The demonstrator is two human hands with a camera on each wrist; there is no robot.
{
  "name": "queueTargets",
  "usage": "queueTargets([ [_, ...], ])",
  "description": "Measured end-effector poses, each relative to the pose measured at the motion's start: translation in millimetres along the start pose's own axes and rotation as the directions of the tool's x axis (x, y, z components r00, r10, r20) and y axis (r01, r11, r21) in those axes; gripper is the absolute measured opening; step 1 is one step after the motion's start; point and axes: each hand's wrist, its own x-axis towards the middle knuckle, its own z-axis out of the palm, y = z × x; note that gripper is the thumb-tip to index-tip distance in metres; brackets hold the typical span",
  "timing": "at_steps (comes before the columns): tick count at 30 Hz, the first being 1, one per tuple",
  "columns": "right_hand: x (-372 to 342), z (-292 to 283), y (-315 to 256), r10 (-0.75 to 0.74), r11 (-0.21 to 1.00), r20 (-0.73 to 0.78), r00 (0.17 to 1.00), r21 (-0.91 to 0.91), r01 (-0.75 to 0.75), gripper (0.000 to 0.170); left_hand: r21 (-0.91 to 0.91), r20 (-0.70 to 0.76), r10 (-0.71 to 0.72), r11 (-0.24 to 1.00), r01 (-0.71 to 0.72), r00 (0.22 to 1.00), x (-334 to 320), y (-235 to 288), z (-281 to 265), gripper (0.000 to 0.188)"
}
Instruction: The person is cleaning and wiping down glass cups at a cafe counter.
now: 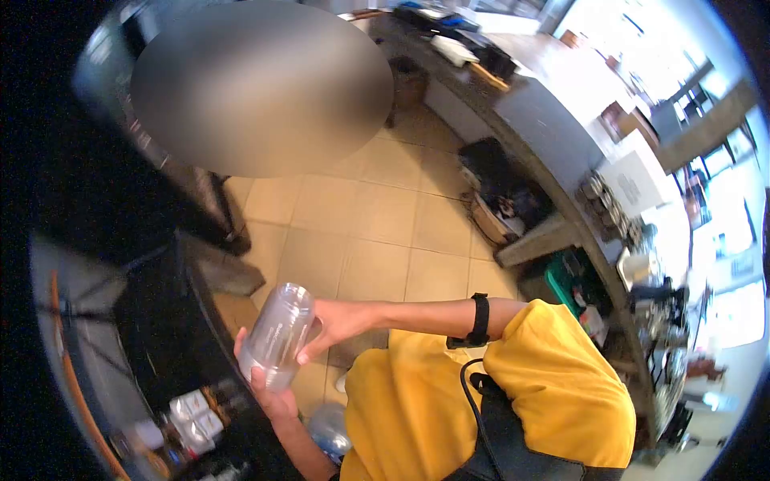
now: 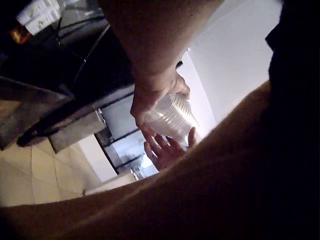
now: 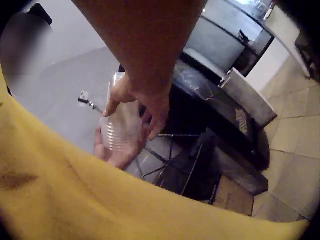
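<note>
A stack of nested clear plastic cups (image 1: 281, 333), with pale print on its side, is held tilted between both hands in front of the body. My left hand (image 1: 271, 393) grips the lower end, thumb on the near side and fingers around the far side. Higher up, my right hand (image 1: 337, 325) holds the stack's side with its thumb in front. The left wrist view shows the ridged rims of the stack (image 2: 172, 117), with the left hand (image 2: 154, 95) curled over it. Ridges of the cups (image 3: 117, 135) also show beside the right hand (image 3: 142, 97) in the right wrist view.
A dark counter (image 1: 152, 321) runs along the left, with small white boxes (image 1: 195, 415) on it. A long counter (image 1: 537, 120) curves along the right, with shelves below holding a green crate (image 1: 561, 284). Tiled floor (image 1: 369, 216) lies between them. A blurred area covers the upper left.
</note>
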Motion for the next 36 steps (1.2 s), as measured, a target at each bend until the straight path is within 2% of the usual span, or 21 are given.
queueTargets([
  [4,-68,-61,-12,-0.103,0.992,-0.26,0.96,0.044,0.118,0.069,0.09,0.188,-0.103,0.992,0.088,0.977,64,-27,88,0.075],
  [6,-97,-74,-11,-0.176,0.978,-0.436,0.883,0.022,0.206,0.069,0.133,0.292,-0.114,0.988,0.078,0.949,84,-44,116,0.075],
  [9,-143,-105,-17,-0.211,0.969,-0.546,0.81,-0.01,0.246,0.069,0.233,0.374,-0.158,0.97,0.072,0.914,113,-62,175,0.083],
  [13,-194,-131,-12,-0.194,0.965,-0.708,0.679,-0.012,0.263,0.067,0.312,0.558,-0.216,0.949,0.039,0.801,151,-97,230,0.078],
  [15,-219,-153,-5,-0.14,0.975,-0.786,0.602,-0.003,0.223,0.067,0.343,0.647,-0.288,0.937,0.067,0.706,164,-106,273,0.075],
  [17,-242,-173,-5,-0.116,0.97,-0.833,0.541,0.022,0.242,0.068,0.367,0.683,-0.305,0.929,0.049,0.664,181,-115,311,0.072],
  [19,-258,-195,-7,-0.09,0.965,-0.872,0.482,0.043,0.258,0.068,0.415,0.757,-0.325,0.909,-0.032,0.567,204,-135,343,0.07],
  [21,-270,-219,-10,-0.134,0.92,-0.921,0.367,0.022,0.391,0.072,0.396,0.783,-0.34,0.918,0.004,0.521,226,-147,379,0.066],
  [22,-279,-233,-12,-0.132,0.92,-0.927,0.35,0.017,0.391,0.072,0.418,0.792,-0.368,0.909,0.007,0.486,238,-157,399,0.065],
  [23,-290,-248,-14,-0.133,0.91,-0.946,0.297,0.003,0.415,0.074,0.441,0.801,-0.397,0.898,0.008,0.448,249,-169,419,0.064],
  [27,-324,-297,-20,-0.113,0.891,-0.987,0.117,-0.048,0.452,0.08,0.391,0.87,-0.375,0.92,0.016,0.319,292,-228,491,0.062],
  [28,-335,-311,-25,-0.122,0.89,-0.988,0.095,-0.066,0.45,0.08,0.379,0.896,-0.353,0.924,-0.051,0.269,303,-247,512,0.062],
  [29,-346,-320,-31,-0.12,0.892,-0.993,0.016,-0.101,0.44,0.079,0.368,0.916,-0.34,0.923,-0.113,0.213,307,-251,535,0.061],
  [30,-355,-322,-32,-0.108,0.893,-0.992,-0.063,-0.125,0.433,0.078,0.403,0.906,-0.386,0.912,-0.074,0.173,308,-254,554,0.059],
  [31,-364,-325,-29,-0.093,0.884,-0.991,-0.091,-0.124,0.45,0.078,0.417,0.904,-0.404,0.906,-0.075,0.141,307,-259,573,0.059],
  [33,-388,-341,-23,-0.121,0.893,-0.971,-0.205,-0.197,0.404,0.074,0.415,0.909,-0.416,0.905,-0.089,0.003,309,-272,614,0.056],
  [34,-398,-345,-19,-0.128,0.889,-0.952,-0.279,-0.235,0.392,0.069,0.338,0.938,-0.344,0.933,-0.12,-0.031,307,-296,629,0.052],
  [35,-411,-350,-16,-0.118,0.881,-0.943,-0.311,-0.243,0.405,0.069,0.344,0.933,-0.354,0.93,-0.125,-0.067,304,-314,647,0.052],
  [36,-424,-353,-13,-0.127,0.889,-0.922,-0.367,-0.269,0.37,0.068,0.281,0.95,-0.299,0.944,-0.176,-0.091,299,-328,667,0.05],
])
